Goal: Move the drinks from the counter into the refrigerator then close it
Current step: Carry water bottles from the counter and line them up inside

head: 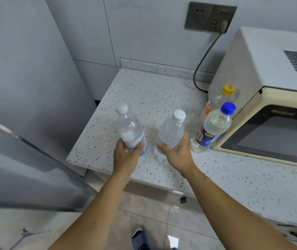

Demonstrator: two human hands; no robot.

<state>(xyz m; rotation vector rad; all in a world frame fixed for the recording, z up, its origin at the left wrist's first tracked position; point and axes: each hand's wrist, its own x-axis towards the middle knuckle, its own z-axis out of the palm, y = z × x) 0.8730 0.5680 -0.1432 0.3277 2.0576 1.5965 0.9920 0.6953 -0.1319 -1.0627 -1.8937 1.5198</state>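
Note:
Two clear water bottles with white caps are over the speckled counter (144, 91). My left hand (126, 156) grips the left water bottle (129, 130) around its lower body. My right hand (177, 152) wraps the lower part of the right water bottle (173, 130). A blue-capped bottle with a blue and yellow label (214, 129) stands just right of my right hand. Behind it stands a yellow-capped bottle with an orange label (219, 100). The grey refrigerator (27, 78) fills the left side, its door (18, 168) swung out toward me.
A cream microwave (270, 91) sits on the counter at the right, close behind the two standing bottles. Its cord (203, 60) runs up to a wall socket (210, 17). Tiled floor and a shoe (138, 233) show below the counter edge.

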